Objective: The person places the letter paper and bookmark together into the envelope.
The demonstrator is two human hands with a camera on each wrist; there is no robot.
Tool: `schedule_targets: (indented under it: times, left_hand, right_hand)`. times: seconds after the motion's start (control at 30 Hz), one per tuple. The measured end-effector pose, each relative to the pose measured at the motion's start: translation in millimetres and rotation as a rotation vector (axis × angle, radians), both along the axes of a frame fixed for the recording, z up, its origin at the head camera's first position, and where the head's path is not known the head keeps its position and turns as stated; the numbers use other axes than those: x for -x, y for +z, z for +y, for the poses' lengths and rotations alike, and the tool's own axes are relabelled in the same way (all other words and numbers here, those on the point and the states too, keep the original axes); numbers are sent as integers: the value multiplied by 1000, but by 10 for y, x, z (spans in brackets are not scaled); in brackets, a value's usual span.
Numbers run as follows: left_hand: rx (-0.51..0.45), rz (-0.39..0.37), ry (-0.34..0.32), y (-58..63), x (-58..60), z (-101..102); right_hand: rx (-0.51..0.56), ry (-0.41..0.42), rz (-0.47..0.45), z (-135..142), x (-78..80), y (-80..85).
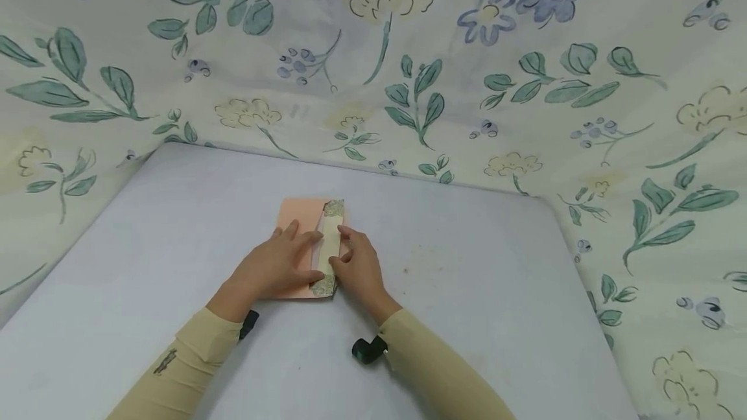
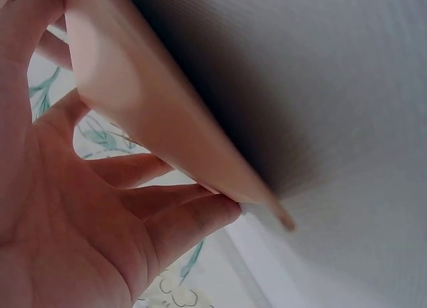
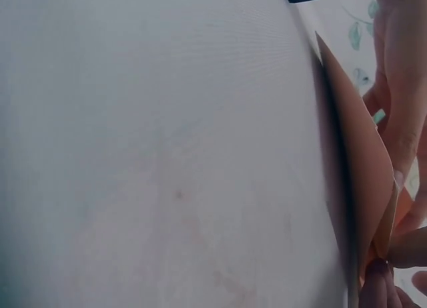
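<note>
A peach-coloured sheet of folded paper [image 1: 300,212] lies on the table, its edges lifted a little in the wrist views. Along its right side runs a cream paper strip [image 1: 331,232] with patterned ends. My left hand [image 1: 271,261] rests over the sheet with its fingers spread; the thumb and a fingertip press near the strip's left edge. In the left wrist view, that hand [image 2: 87,208] touches the peach paper [image 2: 147,115] with its fingertips. From the right, my right hand [image 1: 362,268] pinches the strip's edge between thumb and fingers. The right wrist view shows the paper [image 3: 360,148] bent upward.
A white-covered table [image 1: 467,277] extends around the paper, with small specks to the right. Behind it hangs a floral cloth [image 1: 455,109]. Black wrist-worn devices, one of them [image 1: 369,350] under the right sleeve, sit close to the tabletop.
</note>
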State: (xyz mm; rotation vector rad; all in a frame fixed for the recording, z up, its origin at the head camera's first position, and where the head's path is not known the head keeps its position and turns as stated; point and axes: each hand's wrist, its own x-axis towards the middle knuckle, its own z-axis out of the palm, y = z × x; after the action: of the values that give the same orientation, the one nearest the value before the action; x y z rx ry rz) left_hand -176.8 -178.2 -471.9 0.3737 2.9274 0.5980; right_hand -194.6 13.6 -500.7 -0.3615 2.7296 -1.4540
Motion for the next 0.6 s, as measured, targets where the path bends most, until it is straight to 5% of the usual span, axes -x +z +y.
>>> schedule_targets:
  times: [0.6]
  left_hand:
    - [13,19,-13,21,-15,-3]
  right_hand:
    - [69,0,-52,-36,36,13]
